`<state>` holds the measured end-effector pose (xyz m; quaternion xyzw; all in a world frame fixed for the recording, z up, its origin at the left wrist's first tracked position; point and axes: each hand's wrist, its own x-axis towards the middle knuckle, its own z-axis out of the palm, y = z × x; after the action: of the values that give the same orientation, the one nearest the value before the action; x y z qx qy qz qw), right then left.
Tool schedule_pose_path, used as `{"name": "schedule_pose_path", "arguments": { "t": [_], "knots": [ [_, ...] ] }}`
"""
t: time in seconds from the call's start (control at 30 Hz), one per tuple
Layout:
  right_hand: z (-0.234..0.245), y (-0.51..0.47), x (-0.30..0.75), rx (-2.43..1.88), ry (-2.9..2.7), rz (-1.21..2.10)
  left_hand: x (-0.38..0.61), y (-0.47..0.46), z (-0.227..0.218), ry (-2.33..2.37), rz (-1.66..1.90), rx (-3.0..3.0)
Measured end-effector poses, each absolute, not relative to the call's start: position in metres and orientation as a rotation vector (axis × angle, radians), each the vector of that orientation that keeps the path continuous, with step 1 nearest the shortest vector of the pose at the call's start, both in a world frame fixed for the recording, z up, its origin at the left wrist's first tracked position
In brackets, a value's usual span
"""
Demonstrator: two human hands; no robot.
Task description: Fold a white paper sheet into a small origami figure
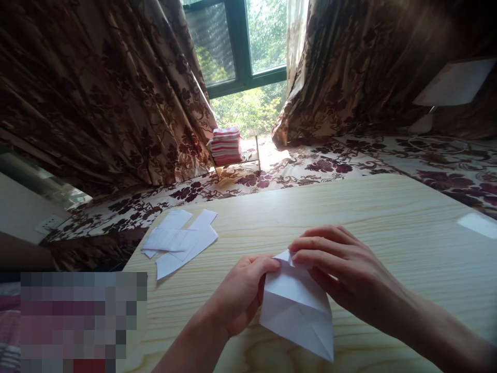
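Observation:
A creased sheet of white paper (297, 311) is held between both hands above the wooden table (373, 207). My left hand (248, 285) grips its upper left edge, the thumb lying on top and the other fingers underneath. At the top edge, the fingers of my right hand (341, 259) are closed on a small folded flap. Creases run across the sheet, and its lower end hangs toward me. Part of the paper's right side is covered by my right fingers.
Several loose white paper pieces (180, 241) lie overlapping at the table's left. Beyond the table, folded striped cloths (226, 146) sit on a small stand by the window. A lamp (454, 83) stands at the far right. A pixelated patch hides the lower left.

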<state>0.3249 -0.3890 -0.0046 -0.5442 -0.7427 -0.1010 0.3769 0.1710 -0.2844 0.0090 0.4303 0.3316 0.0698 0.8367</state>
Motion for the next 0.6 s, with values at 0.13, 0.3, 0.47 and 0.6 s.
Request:
{"name": "schedule_pose_path", "arguments": {
  "t": [0.13, 0.3, 0.47, 0.6],
  "knots": [
    [-0.0038, -0.3891, 0.3252, -1.408, -1.904, -0.263, 0.1705, -0.2849, 0.0068, 0.745, 0.171, 0.852],
    [-0.0036, -0.3888, 0.3266, -1.417, -1.929, -0.289, 0.1709, -0.285, 0.0051, 0.716, 0.199, 0.848],
    [-0.0034, -0.3894, 0.3256, -1.418, -1.924, -0.264, 0.1716, -0.2872, 0.0083, 0.653, 0.198, 0.912],
    [-0.0057, -0.3897, 0.3264, -1.421, -1.895, -0.283, 0.1717, -0.2897, 0.0054, 0.677, 0.245, 0.962]
  ]
}}
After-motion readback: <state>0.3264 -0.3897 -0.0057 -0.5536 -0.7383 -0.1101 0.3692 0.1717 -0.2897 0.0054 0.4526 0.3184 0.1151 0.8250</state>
